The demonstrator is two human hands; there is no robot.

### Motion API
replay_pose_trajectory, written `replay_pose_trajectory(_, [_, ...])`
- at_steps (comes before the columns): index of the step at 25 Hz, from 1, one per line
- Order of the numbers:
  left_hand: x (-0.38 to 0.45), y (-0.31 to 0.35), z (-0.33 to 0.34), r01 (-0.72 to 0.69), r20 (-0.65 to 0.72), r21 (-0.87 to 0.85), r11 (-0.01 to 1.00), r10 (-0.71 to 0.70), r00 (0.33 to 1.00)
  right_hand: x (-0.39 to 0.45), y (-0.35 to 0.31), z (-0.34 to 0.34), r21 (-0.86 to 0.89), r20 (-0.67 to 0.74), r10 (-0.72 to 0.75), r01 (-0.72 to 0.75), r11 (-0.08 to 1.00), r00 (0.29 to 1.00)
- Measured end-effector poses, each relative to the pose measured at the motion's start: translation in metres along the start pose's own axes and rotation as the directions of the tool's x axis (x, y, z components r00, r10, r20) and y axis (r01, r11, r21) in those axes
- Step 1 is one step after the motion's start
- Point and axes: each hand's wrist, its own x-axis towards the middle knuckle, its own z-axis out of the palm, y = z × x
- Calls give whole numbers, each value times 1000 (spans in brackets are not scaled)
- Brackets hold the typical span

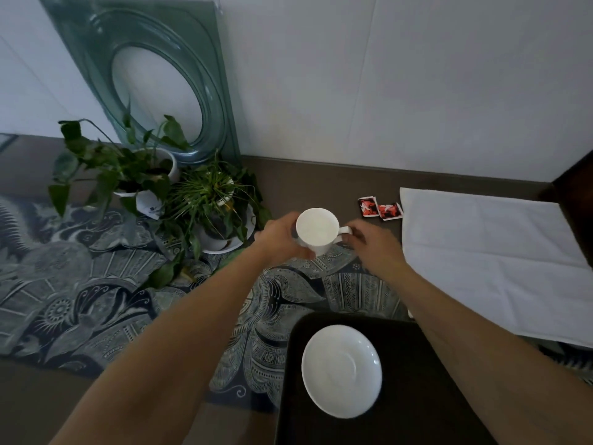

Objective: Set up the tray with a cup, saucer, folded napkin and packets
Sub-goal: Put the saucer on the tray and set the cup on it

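A white cup stands upright at the far edge of the patterned cloth. My left hand wraps its left side, and my right hand pinches its handle. A white saucer lies on the black tray near the front. Two red packets lie on the brown counter behind the cup. A white napkin is spread flat at the right, touching nothing else.
Two potted plants stand left of the cup, close to my left hand. A green glass panel leans on the wall behind them. The patterned cloth covers the counter's left and middle.
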Motion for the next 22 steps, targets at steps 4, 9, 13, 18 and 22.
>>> replay_pose_trajectory(4, [-41, 21, 7, -78, -2, -118, 990, 78, 997, -44, 1, -20, 71, -46, 28, -25, 997, 999])
replay_pose_trajectory(9, [-93, 35, 32, -130, -30, -178, 975, 127, 992, -95, 4, -40, 89, -36, 13, -10, 996, 999])
replay_pose_trajectory(13, [-132, 35, 51, -148, -51, -258, 955, 139, 989, -136, 5, -44, 125, -17, -23, 25, 992, 1000])
replay_pose_trajectory(18, [-158, 14, 73, -63, -33, -283, 957, 56, 998, -182, 12, -22, 185, 20, 15, -19, 983, 1000])
replay_pose_trajectory(22, [-161, -7, 92, 6, 62, -243, 970, 9, 998, -207, 25, 13, 209, 39, 105, -111, 972, 994])
